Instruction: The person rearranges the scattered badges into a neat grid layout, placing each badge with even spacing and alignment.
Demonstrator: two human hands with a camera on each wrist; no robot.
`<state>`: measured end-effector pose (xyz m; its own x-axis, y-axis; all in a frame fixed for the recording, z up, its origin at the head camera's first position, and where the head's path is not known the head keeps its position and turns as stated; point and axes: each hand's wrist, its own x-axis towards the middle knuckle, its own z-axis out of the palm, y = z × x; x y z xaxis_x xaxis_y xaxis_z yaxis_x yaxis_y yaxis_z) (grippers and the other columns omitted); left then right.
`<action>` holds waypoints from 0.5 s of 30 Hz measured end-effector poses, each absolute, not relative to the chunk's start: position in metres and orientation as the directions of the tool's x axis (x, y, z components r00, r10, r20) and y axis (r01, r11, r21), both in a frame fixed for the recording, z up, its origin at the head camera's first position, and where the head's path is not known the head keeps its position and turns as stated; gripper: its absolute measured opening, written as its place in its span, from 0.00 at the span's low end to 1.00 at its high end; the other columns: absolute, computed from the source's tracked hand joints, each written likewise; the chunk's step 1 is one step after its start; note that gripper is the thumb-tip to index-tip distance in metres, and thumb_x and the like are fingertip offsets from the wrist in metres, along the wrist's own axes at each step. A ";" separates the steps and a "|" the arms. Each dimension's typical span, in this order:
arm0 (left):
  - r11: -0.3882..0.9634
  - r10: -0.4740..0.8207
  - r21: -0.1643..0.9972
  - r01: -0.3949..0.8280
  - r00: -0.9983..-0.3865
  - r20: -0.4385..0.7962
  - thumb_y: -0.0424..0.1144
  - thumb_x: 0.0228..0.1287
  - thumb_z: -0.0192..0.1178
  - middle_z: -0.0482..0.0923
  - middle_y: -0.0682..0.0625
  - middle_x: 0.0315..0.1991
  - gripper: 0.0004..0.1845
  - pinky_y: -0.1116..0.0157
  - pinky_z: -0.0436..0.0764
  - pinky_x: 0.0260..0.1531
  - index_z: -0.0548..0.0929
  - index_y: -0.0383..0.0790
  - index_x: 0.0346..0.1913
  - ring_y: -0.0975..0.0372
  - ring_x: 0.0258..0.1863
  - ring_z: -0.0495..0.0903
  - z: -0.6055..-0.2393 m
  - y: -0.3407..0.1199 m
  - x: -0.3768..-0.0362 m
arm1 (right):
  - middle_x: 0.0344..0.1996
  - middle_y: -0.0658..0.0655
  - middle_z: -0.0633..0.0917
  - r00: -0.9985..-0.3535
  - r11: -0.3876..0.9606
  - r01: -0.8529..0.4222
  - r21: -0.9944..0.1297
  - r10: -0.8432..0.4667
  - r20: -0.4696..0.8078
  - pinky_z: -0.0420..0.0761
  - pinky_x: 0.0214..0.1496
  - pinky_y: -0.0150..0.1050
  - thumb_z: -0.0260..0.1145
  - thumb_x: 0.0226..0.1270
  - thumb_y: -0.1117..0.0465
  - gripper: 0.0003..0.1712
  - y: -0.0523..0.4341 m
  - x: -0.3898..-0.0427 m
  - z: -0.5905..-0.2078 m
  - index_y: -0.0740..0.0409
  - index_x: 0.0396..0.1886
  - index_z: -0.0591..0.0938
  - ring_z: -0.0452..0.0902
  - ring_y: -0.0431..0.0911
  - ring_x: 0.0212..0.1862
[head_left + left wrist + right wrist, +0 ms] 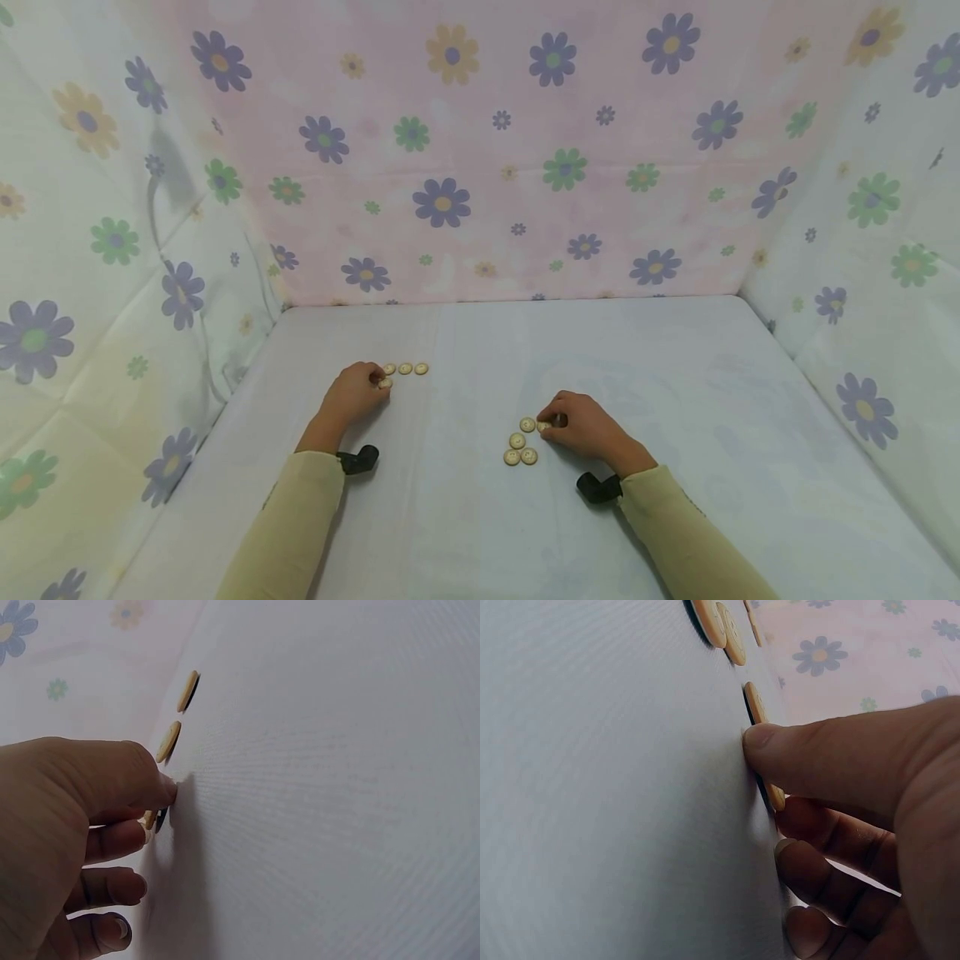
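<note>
Small round tan buttons lie on the white tabletop. In the head view, my left hand [356, 393] is at the left end of a short row, with thumb and forefinger pinching a button [386, 383] just in front of it. The left wrist view shows that thumb covering most of the button. To the right, my right hand [585, 423] pinches another button [543, 427] at the edge of a loose cluster. Its lower end [778, 799] shows past the thumb in the right wrist view. Both hands are low at the table surface.
Three buttons form the left row, including a middle one [406, 368]. Several more, such as a near button [512, 457], lie left of my right hand. Flowered cloth walls [480, 150] enclose the white table [465, 533] at the back and both sides.
</note>
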<state>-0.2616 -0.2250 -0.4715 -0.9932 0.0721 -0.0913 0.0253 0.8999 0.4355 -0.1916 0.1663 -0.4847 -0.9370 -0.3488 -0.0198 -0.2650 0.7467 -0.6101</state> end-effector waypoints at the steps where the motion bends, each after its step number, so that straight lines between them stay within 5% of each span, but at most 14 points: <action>1: 0.902 0.072 0.431 0.027 -0.993 -0.089 0.41 0.61 0.61 0.79 0.40 0.47 0.18 0.51 0.75 0.51 0.80 0.33 0.51 0.50 0.47 0.77 -0.472 -0.225 -0.262 | 0.34 0.43 0.80 -0.937 0.747 -0.263 -0.611 -0.348 -0.021 0.71 0.36 0.35 0.72 0.58 0.57 0.11 0.166 -0.192 -0.485 0.47 0.42 0.87 0.70 0.39 0.33; 15: 0.893 0.095 0.444 0.074 -0.995 -0.025 0.40 0.58 0.62 0.79 0.42 0.46 0.20 0.52 0.76 0.47 0.81 0.34 0.52 0.54 0.42 0.76 -0.471 -0.214 -0.255 | 0.33 0.43 0.80 -0.939 0.747 -0.257 -0.613 -0.343 -0.023 0.71 0.36 0.36 0.72 0.58 0.57 0.11 0.166 -0.192 -0.486 0.47 0.41 0.87 0.70 0.39 0.33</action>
